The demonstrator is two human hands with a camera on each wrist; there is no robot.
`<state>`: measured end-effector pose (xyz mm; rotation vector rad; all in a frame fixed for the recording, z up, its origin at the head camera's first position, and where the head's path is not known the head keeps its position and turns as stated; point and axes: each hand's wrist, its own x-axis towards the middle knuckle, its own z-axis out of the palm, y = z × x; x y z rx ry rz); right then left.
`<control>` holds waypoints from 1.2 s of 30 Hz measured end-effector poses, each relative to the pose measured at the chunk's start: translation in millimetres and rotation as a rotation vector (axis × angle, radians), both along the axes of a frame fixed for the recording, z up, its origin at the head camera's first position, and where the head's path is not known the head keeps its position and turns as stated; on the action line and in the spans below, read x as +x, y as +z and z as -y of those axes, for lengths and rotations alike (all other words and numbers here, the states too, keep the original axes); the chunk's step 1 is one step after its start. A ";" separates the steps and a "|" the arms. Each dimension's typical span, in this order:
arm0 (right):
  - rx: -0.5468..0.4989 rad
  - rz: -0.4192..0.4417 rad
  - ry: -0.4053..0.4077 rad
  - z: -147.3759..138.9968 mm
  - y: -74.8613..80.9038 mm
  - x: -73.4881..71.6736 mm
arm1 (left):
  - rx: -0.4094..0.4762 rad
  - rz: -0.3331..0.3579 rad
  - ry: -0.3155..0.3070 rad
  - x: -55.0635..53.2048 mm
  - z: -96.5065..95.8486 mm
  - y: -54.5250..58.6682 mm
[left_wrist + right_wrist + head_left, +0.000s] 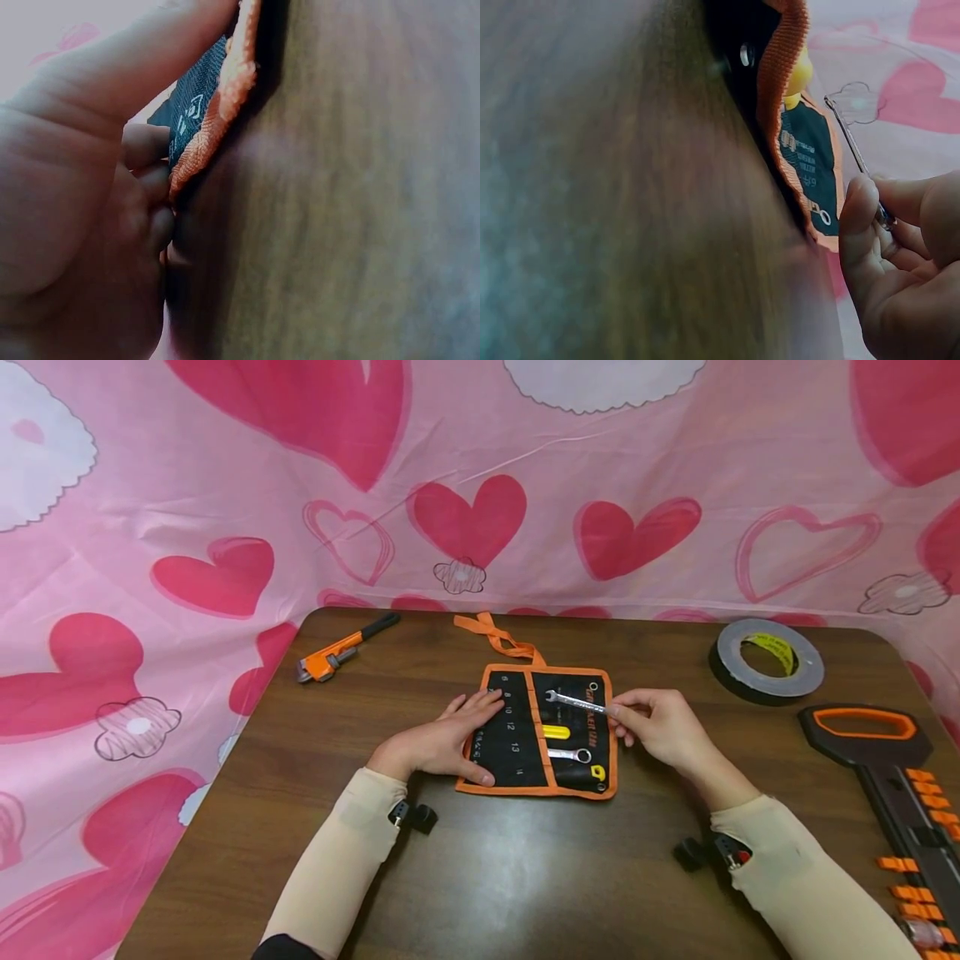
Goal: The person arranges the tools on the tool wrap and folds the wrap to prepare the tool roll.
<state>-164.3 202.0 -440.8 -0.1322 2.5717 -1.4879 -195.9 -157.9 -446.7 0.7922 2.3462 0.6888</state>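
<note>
A black tool pouch with orange edging lies unfolded on the table, numbers printed down its left half. My left hand rests on its left side, fingers spread and fairly straight. At the right side, my right hand pinches a small silver combination wrench between thumb and fingers. The wrench's open end points left over the pouch's upper right part; its other end is hidden in the fingers. In the right wrist view the wrench stands off the fabric. A second wrench and a yellow tool sit in pouch pockets.
An orange strap trails from the pouch's far edge. Toward the back left lies an orange pipe wrench. A roll of tape is at the back right, with a black rack carrying orange clips nearer the right edge.
</note>
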 end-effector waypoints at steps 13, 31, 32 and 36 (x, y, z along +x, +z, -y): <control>0.144 -0.031 0.006 13.0 -3.9 -14.0 | 0.045 0.006 -0.011 0.3 2.4 -0.1; 0.294 -0.018 -0.040 24.7 1.3 -21.7 | 0.024 -0.018 -0.021 1.3 0.3 -0.5; 0.295 -0.020 -0.039 25.4 1.5 -21.9 | 0.024 -0.021 -0.023 1.2 0.1 -0.5; 0.298 -0.028 -0.035 29.0 2.2 -22.4 | 0.007 -0.024 -0.021 1.0 -1.1 0.1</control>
